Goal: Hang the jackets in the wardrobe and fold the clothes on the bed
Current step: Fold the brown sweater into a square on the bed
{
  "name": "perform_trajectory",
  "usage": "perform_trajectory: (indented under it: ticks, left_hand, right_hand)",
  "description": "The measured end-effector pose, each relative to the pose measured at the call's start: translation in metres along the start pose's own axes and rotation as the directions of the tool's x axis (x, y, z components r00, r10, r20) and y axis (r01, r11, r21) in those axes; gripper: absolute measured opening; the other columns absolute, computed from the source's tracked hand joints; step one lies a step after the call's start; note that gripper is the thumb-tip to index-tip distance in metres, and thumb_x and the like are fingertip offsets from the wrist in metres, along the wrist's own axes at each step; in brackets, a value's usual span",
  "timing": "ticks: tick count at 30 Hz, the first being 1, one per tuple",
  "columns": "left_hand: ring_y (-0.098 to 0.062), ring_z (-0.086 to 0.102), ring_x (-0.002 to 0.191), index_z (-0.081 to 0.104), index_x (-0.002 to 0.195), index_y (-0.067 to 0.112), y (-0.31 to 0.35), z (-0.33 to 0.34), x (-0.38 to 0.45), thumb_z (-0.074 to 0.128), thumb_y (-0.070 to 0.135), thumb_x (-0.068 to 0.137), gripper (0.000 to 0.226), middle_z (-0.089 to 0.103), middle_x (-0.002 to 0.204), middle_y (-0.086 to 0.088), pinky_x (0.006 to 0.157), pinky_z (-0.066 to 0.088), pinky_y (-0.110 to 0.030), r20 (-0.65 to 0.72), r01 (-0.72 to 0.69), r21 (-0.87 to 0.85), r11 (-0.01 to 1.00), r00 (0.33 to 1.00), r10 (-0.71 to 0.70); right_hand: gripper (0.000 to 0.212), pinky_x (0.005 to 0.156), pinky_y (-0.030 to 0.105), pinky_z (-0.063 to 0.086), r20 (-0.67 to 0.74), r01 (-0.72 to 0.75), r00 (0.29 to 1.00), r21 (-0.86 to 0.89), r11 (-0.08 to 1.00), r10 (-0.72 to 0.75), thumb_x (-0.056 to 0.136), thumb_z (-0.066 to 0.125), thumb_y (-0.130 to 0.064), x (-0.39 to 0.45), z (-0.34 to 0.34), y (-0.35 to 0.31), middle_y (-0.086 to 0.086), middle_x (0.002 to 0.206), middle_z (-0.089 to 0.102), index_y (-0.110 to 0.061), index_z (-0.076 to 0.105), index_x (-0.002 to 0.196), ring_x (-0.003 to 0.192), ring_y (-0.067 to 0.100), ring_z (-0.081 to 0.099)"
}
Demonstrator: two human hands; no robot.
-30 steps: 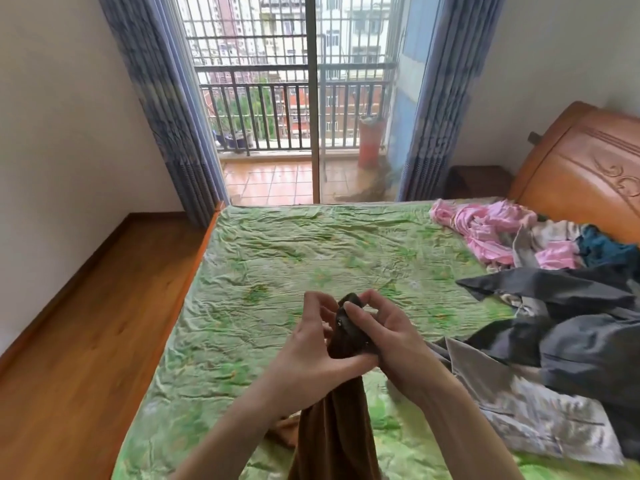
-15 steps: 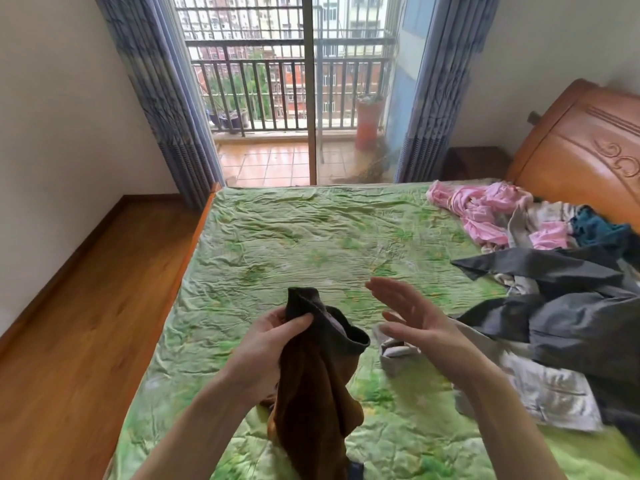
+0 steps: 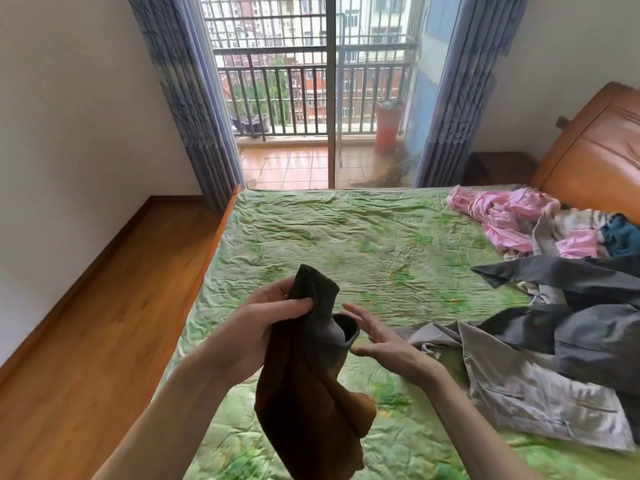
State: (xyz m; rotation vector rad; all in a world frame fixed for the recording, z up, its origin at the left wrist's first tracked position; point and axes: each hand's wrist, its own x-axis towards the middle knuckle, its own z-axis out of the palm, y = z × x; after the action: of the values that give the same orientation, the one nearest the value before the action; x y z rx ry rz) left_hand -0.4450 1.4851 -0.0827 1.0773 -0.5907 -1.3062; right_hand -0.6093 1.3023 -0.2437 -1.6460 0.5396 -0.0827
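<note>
My left hand (image 3: 263, 323) pinches the brown garment's (image 3: 311, 403) dark cuff; it hangs lengthwise, my released right hand (image 3: 384, 344) just beside.

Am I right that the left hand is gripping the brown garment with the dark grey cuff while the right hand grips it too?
Not quite. In the head view the left hand does grip the brown garment with the dark grey cuff, but the right hand is open beside the cuff, fingers spread, gripping nothing.
</note>
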Motion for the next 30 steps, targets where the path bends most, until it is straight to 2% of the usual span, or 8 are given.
perform_trajectory:
  ticks: [4,7,10,14,18,20,25,30]
  left_hand:
    - [-0.022,0.073,0.075,0.081,0.089,0.009,0.009,-0.006,-0.011,0.1,0.021,0.05,0.045,0.073,0.086,-0.014,0.069,0.061,-0.027,0.043,-0.024,-0.052,0.998,0.999,0.026]
    - [-0.024,0.074,0.074,0.08,0.09,0.008,0.014,-0.017,-0.017,0.103,0.024,0.042,0.056,0.073,0.087,-0.016,0.069,0.062,-0.028,0.002,-0.061,-0.084,0.995,0.998,0.062]
    - [-0.025,0.075,0.076,0.08,0.091,0.007,0.019,-0.021,-0.024,0.089,0.015,0.064,0.029,0.075,0.089,-0.018,0.068,0.063,-0.03,-0.026,-0.096,-0.095,0.991,0.995,0.094]
    - [-0.023,0.075,0.084,0.073,0.109,0.001,0.026,-0.036,-0.026,0.054,-0.003,0.091,0.026,0.075,0.099,-0.017,0.076,0.064,-0.028,-0.171,-0.227,0.093,0.97,0.956,0.24]
    - [-0.016,0.075,0.096,0.064,0.119,0.004,0.03,-0.069,-0.026,0.051,0.001,0.104,0.02,0.077,0.104,-0.007,0.08,0.06,-0.022,-0.196,-0.237,0.57,0.787,0.891,0.41]
    - [-0.015,0.074,0.097,0.065,0.115,0.01,0.027,-0.084,-0.025,0.053,0.007,0.105,0.017,0.076,0.101,-0.001,0.082,0.06,-0.025,-0.174,-0.21,0.709,0.673,0.873,0.455]
    - [-0.012,0.066,0.099,0.074,0.116,0.016,0.02,-0.113,-0.013,0.059,0.018,0.104,0.019,0.07,0.104,0.008,0.087,0.056,-0.032,-0.1,-0.123,0.952,0.282,0.743,0.661]
    - [-0.007,0.066,0.082,0.065,0.102,0.027,0.023,-0.126,0.001,0.048,0.031,0.109,0.019,0.069,0.086,0.016,0.072,0.055,-0.031,-0.112,-0.099,0.95,0.297,0.778,0.618]
  right_hand:
    - [0.058,0.116,0.042,0.042,0.08,0.018,0.997,0.033,0.999,-0.02,0.097,0.07,-0.02,0.009,0.023,-0.018,-0.007,0.15,0.057,-0.036,0.049,0.149,0.143,0.012,0.048]
    - [0.031,0.093,0.036,0.052,0.158,0.011,0.987,-0.02,1.0,-0.008,0.092,0.072,-0.009,0.009,0.038,-0.024,-0.001,0.113,0.076,-0.015,0.07,0.122,0.107,0.011,0.067]
    - [0.033,0.099,0.046,0.053,0.139,0.041,0.99,-0.067,0.997,-0.031,0.085,0.082,-0.017,0.004,0.048,-0.024,0.014,0.115,0.075,-0.014,0.073,0.117,0.105,0.013,0.066]
    - [0.027,0.092,0.036,0.053,0.078,0.045,0.996,-0.177,0.983,-0.031,0.088,0.083,-0.027,-0.009,0.037,-0.029,-0.005,0.107,0.078,-0.018,0.076,0.112,0.099,0.003,0.067]
    - [0.032,0.092,0.037,0.055,-0.1,0.147,0.977,-0.328,0.933,-0.19,0.089,0.08,-0.043,-0.02,0.005,-0.035,-0.001,0.112,0.069,-0.029,0.073,0.116,0.105,0.009,0.067]
    - [0.032,0.079,0.04,0.052,-0.194,0.186,0.942,-0.374,0.909,-0.273,0.086,0.077,-0.046,-0.022,-0.016,-0.039,0.004,0.096,0.064,-0.021,0.07,0.106,0.088,0.01,0.063]
    - [0.033,0.056,0.025,0.031,-0.281,0.191,0.876,-0.546,0.816,-0.393,0.086,0.074,-0.02,-0.023,-0.049,-0.069,-0.013,0.064,0.045,-0.024,0.043,0.078,0.06,0.002,0.038]
    - [0.031,0.059,0.028,0.043,-0.294,0.213,0.803,-0.672,0.709,-0.519,0.085,0.082,-0.028,-0.029,-0.061,-0.122,-0.008,0.068,0.062,-0.028,0.051,0.086,0.059,0.008,0.053]
